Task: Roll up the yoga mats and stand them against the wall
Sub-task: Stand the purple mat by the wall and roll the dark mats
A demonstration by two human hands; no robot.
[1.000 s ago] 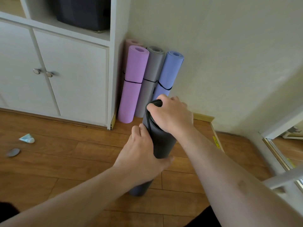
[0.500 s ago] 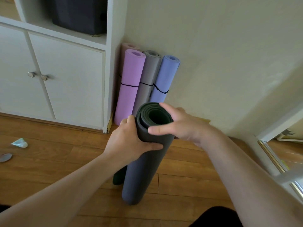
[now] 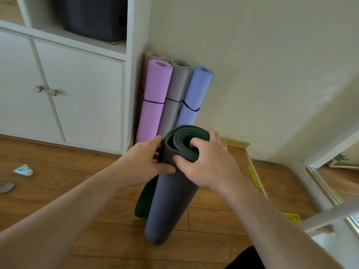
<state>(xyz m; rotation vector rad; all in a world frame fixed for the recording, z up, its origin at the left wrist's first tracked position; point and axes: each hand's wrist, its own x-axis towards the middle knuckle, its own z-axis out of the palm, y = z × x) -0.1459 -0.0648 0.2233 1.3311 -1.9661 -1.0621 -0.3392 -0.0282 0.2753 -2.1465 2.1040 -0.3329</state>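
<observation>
R hand (image 3: 209, 166) fingers now hooked inside dark mat (image 3: 171, 200) roll.

A pale cream wall (image 3: 262, 74) is seen on the right, and it is met in a corner by a white cabinet (image 3: 81, 98) with two doors and two round silver knobs (image 3: 45, 91). A dark box (image 3: 93, 16) is kept on the open shelf above the doors. The floor (image 3: 58, 191) is made of brown wood boards, soft daylight is spread over the room, a small crumpled bit (image 3: 24, 170) and a flat grey disc (image 3: 6, 187) are left on the boards at the left, and a shiny metal-edged frame (image 3: 326, 189) is seen low on the right.
</observation>
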